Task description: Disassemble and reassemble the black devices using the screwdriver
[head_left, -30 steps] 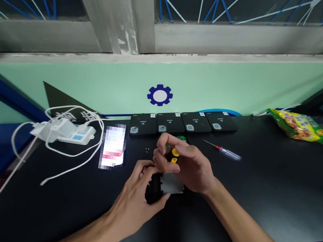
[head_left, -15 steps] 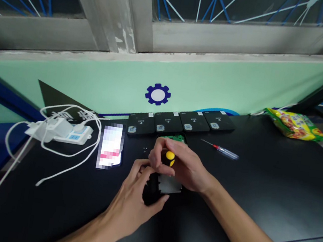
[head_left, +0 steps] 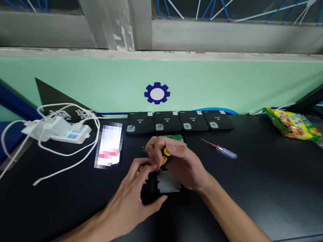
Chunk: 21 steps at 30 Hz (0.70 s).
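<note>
While the left hand [head_left: 138,194] braces the black case [head_left: 148,194], half curled with its thumb at the near side and its fingers at the far left, the right hand [head_left: 183,164] is closed around the yellow-and-black driver [head_left: 165,157]. The case lies on the desk [head_left: 260,192], its metal plate [head_left: 169,183] exposed below the right hand; the driver's tip is hidden, so its contact cannot be told.

Likely faults: a tilted driver could slip and scratch the green board [head_left: 177,137] just beyond, or jab the left fingers close by; a slack left grip could let the case turn under torque. The small loose pieces [head_left: 143,149], probably screws, could scatter if a hand brushed them.

Count: two hands; one driver in use and one clear screwdriver [head_left: 223,151] lying apart, to the right; one case, one plate and one visible board; four black boxes [head_left: 140,122] in a row along the wall; one phone [head_left: 109,145]; one power strip [head_left: 77,133]; one food packet [head_left: 296,125]. The loose pieces are too small to count.
</note>
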### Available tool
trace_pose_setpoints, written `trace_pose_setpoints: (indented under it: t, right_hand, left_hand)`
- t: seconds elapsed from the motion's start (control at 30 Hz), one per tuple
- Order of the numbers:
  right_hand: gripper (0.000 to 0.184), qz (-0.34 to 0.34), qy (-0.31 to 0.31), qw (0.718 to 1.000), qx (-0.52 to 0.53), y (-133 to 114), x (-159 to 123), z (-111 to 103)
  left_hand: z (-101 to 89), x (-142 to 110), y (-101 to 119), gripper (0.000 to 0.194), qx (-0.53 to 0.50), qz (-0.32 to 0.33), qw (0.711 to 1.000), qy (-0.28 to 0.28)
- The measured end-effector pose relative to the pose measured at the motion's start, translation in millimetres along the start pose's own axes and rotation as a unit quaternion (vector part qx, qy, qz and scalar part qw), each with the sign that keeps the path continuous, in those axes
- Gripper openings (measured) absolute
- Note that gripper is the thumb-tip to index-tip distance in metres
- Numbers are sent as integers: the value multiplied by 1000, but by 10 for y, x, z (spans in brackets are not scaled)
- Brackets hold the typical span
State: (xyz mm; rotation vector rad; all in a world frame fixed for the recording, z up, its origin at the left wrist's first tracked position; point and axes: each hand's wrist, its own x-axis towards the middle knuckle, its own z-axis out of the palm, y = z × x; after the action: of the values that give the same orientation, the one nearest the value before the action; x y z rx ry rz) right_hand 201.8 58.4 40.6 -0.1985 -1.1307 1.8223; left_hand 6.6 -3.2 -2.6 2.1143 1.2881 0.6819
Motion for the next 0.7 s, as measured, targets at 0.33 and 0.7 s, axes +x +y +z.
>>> trace_pose_setpoints:
  t: [0.33,0.7]
  right_hand:
    - [41,31,10,998,60,32,-6,42]
    - [42,12,33,999,13,42,1,8]
  left_hand:
    - [-51,12,39,62,-42,1,999,-16]
    - [-31,5,5,48,-39,-4,999,-11]
